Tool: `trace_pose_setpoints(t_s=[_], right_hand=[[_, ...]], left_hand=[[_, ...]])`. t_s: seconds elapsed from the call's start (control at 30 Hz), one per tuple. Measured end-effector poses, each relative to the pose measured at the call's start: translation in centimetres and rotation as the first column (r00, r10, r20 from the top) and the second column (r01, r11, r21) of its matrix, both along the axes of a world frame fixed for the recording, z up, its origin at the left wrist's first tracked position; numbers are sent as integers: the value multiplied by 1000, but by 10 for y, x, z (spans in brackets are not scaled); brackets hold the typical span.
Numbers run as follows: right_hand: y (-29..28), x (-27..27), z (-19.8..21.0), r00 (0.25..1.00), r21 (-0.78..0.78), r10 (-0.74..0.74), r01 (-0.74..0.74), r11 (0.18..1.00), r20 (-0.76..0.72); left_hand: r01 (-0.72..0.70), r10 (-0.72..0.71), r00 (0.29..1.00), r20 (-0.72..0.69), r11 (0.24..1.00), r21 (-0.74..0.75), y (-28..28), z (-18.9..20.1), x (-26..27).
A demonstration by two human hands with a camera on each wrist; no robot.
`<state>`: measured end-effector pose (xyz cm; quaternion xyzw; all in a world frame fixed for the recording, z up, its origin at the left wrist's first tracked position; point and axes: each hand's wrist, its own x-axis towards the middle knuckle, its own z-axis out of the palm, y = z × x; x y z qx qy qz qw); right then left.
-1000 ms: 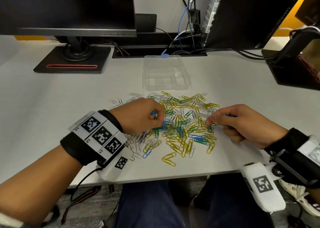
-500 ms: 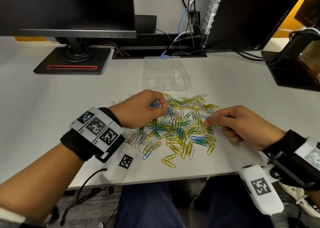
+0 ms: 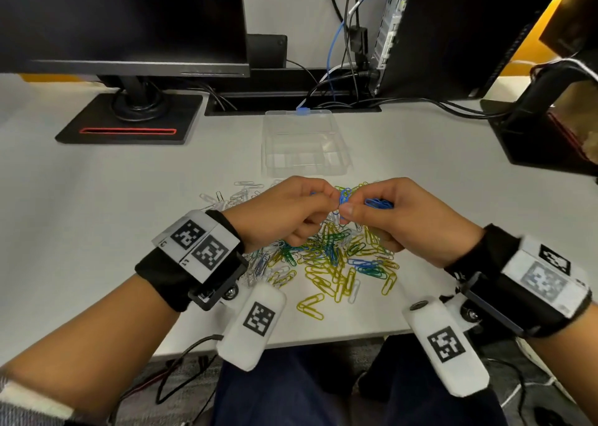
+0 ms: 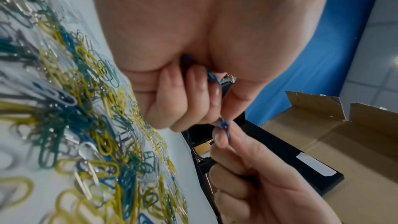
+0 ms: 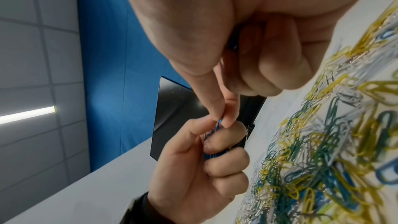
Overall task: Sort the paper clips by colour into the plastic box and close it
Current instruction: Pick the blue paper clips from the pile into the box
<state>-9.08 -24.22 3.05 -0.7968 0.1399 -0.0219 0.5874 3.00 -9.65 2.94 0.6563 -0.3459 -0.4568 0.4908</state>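
Note:
A mixed pile of paper clips [image 3: 336,260], yellow, green, blue, white and silver, lies on the white desk near its front edge. Behind it stands the clear plastic box [image 3: 304,144], with nothing visible inside and a blue latch at its far side. Both hands are raised just above the pile and meet fingertip to fingertip. My left hand [image 3: 328,199] is curled round a few blue clips [image 5: 215,154]. My right hand [image 3: 348,210] pinches a blue clip [image 4: 223,125] between thumb and forefinger. It holds more blue clips [image 3: 378,203] under its other fingers.
A monitor stand [image 3: 129,118] sits at the back left, and a computer tower [image 3: 453,30] with cables at the back right. A black stand [image 3: 534,134] is at the right edge. An open cardboard box [image 4: 323,134] lies beyond the desk.
Both hands have lifted off the pile and come together above it. The left hand moved right and the right hand moved left, each holding blue clips.

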Motion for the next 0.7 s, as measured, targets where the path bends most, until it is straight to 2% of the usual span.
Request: trace_pose_setpoints(t_s=[0.07, 0.2, 0.37, 0.5, 0.6, 0.7], right_hand=[[-1, 0, 0, 1000, -15, 21, -21, 1000, 1], [-3, -2, 3, 998, -186, 60, -53, 981, 30], [-3, 2, 5, 992, -367, 100, -67, 928, 71], [-9, -2, 9, 998, -329, 46, -32, 944, 34], [-22, -10, 0, 996, -328, 47, -69, 942, -76], [-28, -18, -11, 985, -332, 65, -116, 936, -162]], left_hand=[[-10, 10, 1000, -25, 1000, 5, -1, 0, -3], [3, -5, 996, 94, 1000, 20, -2, -3, -8], [-11, 11, 1000, -13, 1000, 18, -5, -5, -14], [-93, 93, 996, -5, 995, -37, -4, -5, -10], [-193, 186, 978, -93, 978, -74, -1, -8, 2], [-239, 219, 960, -175, 966, -98, 2, -11, 9]])
